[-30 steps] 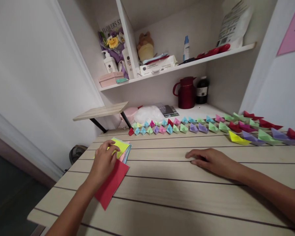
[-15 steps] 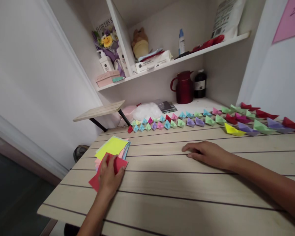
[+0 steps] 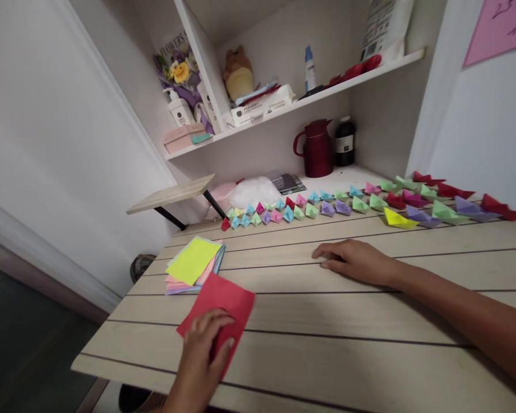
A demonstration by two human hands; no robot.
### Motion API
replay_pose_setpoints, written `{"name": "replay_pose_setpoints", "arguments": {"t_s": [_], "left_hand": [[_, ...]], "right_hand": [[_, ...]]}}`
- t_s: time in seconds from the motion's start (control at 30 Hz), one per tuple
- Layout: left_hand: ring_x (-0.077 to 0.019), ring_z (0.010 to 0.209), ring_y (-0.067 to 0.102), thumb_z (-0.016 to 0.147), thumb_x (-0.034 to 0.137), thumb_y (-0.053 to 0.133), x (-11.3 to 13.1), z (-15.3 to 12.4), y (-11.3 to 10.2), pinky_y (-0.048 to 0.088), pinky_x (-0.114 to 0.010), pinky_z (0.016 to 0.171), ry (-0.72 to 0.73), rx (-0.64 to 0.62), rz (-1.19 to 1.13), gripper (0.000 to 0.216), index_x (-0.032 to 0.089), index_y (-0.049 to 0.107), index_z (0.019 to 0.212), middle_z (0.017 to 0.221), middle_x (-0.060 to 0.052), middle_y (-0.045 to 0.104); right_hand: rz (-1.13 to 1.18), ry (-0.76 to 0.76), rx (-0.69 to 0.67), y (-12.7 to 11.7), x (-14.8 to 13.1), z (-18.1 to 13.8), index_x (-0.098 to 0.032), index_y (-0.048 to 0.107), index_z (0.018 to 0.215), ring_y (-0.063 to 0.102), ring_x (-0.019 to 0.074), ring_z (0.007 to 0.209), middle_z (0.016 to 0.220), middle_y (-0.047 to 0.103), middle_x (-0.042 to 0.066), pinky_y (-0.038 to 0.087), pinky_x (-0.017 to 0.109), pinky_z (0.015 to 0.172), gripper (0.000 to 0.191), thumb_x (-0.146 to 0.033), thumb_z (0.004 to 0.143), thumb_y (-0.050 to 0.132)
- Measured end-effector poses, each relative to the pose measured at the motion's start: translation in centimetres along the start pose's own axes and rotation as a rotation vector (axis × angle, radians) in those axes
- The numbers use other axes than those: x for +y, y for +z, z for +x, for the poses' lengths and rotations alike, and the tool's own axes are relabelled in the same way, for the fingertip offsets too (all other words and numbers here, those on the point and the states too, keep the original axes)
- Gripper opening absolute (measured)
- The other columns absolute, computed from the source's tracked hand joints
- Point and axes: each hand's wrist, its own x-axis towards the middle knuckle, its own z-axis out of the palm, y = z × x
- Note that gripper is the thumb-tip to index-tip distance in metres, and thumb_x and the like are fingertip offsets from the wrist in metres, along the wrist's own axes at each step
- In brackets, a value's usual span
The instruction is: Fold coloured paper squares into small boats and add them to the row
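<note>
A square red sheet of paper (image 3: 229, 298) lies on the tabletop, just in front of a stack of coloured paper (image 3: 193, 262) with a yellow sheet on top. My left hand (image 3: 206, 344) has its curled fingers and thumb on the red sheet and covers its lower part. Farther right, my right hand (image 3: 350, 259) rests on the table with nothing in it, its thumb and fingers apart. Behind both hands, small folded paper boats (image 3: 288, 214) in many colours stand in rows along the back. A yellow boat (image 3: 401, 218) is among those nearest my right hand.
A small wooden riser (image 3: 172, 195) stands at the back left of the slatted table (image 3: 305, 367). Behind the boats are a red jug (image 3: 318, 150) and a dark bottle (image 3: 345, 141). Shelves above hold a plush toy, boxes and bottles.
My left hand has drawn the red sheet off the stack, toward me and to the right. My right hand stays at the same spot on the table. The view has shifted slightly.
</note>
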Motion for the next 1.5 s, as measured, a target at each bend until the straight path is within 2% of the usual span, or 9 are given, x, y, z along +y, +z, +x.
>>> {"name": "replay_pose_setpoints", "arguments": {"t_s": [0.13, 0.27, 0.37, 0.43, 0.57, 0.7, 0.83, 1.0, 1.5], "left_hand": [[-0.0281, 0.109, 0.056, 0.079, 0.033, 0.063, 3.9, 0.0, 2.7, 0.045, -0.045, 0.094, 0.242, -0.247, -0.063, 0.024, 0.03, 0.067, 0.102, 0.114, -0.009, 0.064], [-0.0232, 0.111, 0.054, 0.083, 0.027, 0.059, 6.8, 4.4, 4.6, 0.041, -0.039, 0.099, 0.365, -0.443, -0.153, 0.021, 0.029, 0.066, 0.103, 0.118, -0.006, 0.062], [-0.0214, 0.109, 0.056, 0.083, 0.025, 0.059, 8.1, 9.0, 5.6, 0.041, -0.036, 0.098, 0.405, -0.448, -0.223, 0.015, 0.026, 0.067, 0.096, 0.113, -0.004, 0.065], [-0.0192, 0.093, 0.062, 0.087, 0.028, 0.052, 8.7, 11.6, 6.4, 0.047, -0.032, 0.087, 0.395, -0.441, -0.271, 0.016, 0.023, 0.066, 0.082, 0.094, -0.003, 0.07], [-0.0202, 0.092, 0.063, 0.09, 0.028, 0.045, 9.0, 14.1, 8.1, 0.046, -0.036, 0.087, 0.36, -0.278, -0.203, 0.021, 0.024, 0.065, 0.085, 0.095, -0.003, 0.07], [-0.0244, 0.11, 0.057, 0.086, 0.029, 0.05, 7.6, 14.4, 9.3, 0.041, -0.044, 0.095, 0.453, -0.276, -0.081, 0.023, 0.027, 0.066, 0.103, 0.114, -0.004, 0.066], [-0.0274, 0.113, 0.055, 0.085, 0.032, 0.048, 5.8, 14.9, 9.3, 0.039, -0.05, 0.095, 0.304, -0.199, 0.012, 0.026, 0.028, 0.065, 0.105, 0.118, -0.005, 0.063], [-0.0258, 0.114, 0.054, 0.085, 0.031, 0.047, 4.8, 15.4, 8.9, 0.037, -0.048, 0.097, 0.243, -0.182, -0.022, 0.024, 0.027, 0.066, 0.1, 0.116, -0.004, 0.063], [-0.0268, 0.11, 0.054, 0.084, 0.034, 0.048, 4.7, 15.0, 9.2, 0.037, -0.047, 0.096, 0.284, -0.178, -0.007, 0.028, 0.027, 0.068, 0.104, 0.115, -0.005, 0.062]], "right_hand": [[-0.012, 0.011, -0.002, -0.3, -0.5, -0.1, -0.027, 0.065, 0.111, 0.062, 0.0218, 0.079, 0.082, 0.07, 0.003, 0.04, 0.03, 0.068, 0.031, -0.04, 0.085, 0.052], [-0.008, 0.003, 0.004, -0.7, -0.9, -0.2, -0.026, 0.066, 0.109, 0.061, 0.02, 0.08, 0.088, 0.07, 0.003, 0.039, 0.028, 0.069, 0.028, -0.035, 0.084, 0.056], [0.055, -0.002, 0.006, -0.9, -0.6, -0.3, -0.024, 0.067, 0.108, 0.059, 0.0174, 0.076, 0.084, 0.068, 0.002, 0.038, 0.026, 0.068, 0.028, -0.033, 0.082, 0.061], [0.113, 0.002, -0.006, -1.2, -0.2, -0.3, -0.022, 0.068, 0.104, 0.056, 0.0149, 0.07, 0.078, 0.065, 0.001, 0.038, 0.024, 0.065, 0.026, -0.03, 0.08, 0.064], [0.236, -0.028, -0.071, -2.0, 0.5, -0.7, -0.02, 0.068, 0.1, 0.053, 0.0126, 0.071, 0.079, 0.062, 0.0, 0.039, 0.022, 0.065, 0.026, -0.021, 0.074, 0.07], [0.337, -0.038, -0.182, -3.2, 0.4, -1.4, -0.017, 0.069, 0.089, 0.054, 0.0121, 0.073, 0.081, 0.06, 0.0, 0.041, 0.021, 0.064, 0.019, -0.021, 0.071, 0.074], [0.435, -0.103, -0.399, -3.9, 0.0, -2.0, -0.018, 0.072, 0.095, 0.057, 0.0117, 0.075, 0.085, 0.06, 0.002, 0.044, 0.021, 0.067, 0.017, -0.027, 0.082, 0.066], [0.39, -0.129, -0.318, -3.9, -0.2, -2.1, -0.024, 0.071, 0.108, 0.055, 0.0135, 0.084, 0.091, 0.058, 0.003, 0.045, 0.024, 0.076, 0.024, -0.026, 0.088, 0.06], [0.416, -0.211, -0.378, -3.0, -1.4, -1.8, -0.029, 0.065, 0.121, 0.054, 0.0144, 0.101, 0.113, 0.055, 0.005, 0.044, 0.027, 0.088, 0.032, -0.022, 0.091, 0.055]]}}
